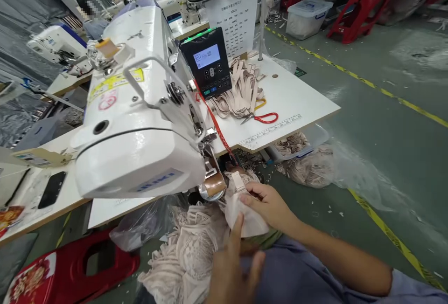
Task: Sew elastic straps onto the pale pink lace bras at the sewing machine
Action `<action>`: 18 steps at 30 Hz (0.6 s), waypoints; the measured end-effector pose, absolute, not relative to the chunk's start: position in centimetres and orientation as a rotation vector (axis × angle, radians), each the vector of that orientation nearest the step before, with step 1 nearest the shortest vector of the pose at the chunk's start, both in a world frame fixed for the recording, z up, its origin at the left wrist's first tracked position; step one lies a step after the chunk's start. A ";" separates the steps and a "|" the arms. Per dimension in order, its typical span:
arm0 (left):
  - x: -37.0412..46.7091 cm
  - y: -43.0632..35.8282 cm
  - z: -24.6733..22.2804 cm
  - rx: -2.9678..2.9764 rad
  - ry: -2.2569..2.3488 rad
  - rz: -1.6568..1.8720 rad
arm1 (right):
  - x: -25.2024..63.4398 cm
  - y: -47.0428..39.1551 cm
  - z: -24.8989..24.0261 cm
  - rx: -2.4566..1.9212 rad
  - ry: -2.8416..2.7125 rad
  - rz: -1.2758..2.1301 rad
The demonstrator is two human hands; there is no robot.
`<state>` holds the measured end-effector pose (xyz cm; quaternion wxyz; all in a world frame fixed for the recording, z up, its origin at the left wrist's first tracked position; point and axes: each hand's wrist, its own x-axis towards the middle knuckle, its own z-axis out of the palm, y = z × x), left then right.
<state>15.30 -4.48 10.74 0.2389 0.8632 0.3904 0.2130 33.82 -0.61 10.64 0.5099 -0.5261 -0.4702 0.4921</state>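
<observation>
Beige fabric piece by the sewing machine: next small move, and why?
Probably settle the left hand on the beige fabric piece to steady it: the right hand grips it beside the sewing machine, while the left's fingers look spread, not gripping. Whether they touch it is unclear.

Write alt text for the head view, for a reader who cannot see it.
A person's right hand pinches a beige bra beside a white JUKI sewing machine; the open left hand is close by. Beige lace bras are piled near the hands, and scissors lie on the white worktable.
</observation>
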 end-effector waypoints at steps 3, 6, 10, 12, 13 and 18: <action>14.2 -2.2 13.0 2.423 1.001 0.769 | 34.5 -0.8 11.0 -1.320 -1.330 1.140; 14.2 0.4 14.7 2.598 0.752 0.846 | 34.5 -0.7 11.3 -1.217 -1.637 1.037; 14.3 2.4 14.3 2.810 0.626 0.605 | 34.1 -0.7 10.9 -1.042 -2.082 0.544; 14.0 2.6 13.6 2.862 0.638 0.673 | 34.0 -0.9 10.6 -1.018 -2.201 0.298; 13.7 2.5 13.2 2.878 0.625 0.746 | 34.0 -0.9 10.4 -1.017 -2.225 0.223; 12.8 1.4 12.8 2.901 0.538 1.031 | 33.5 -1.2 10.2 -0.997 -2.189 0.108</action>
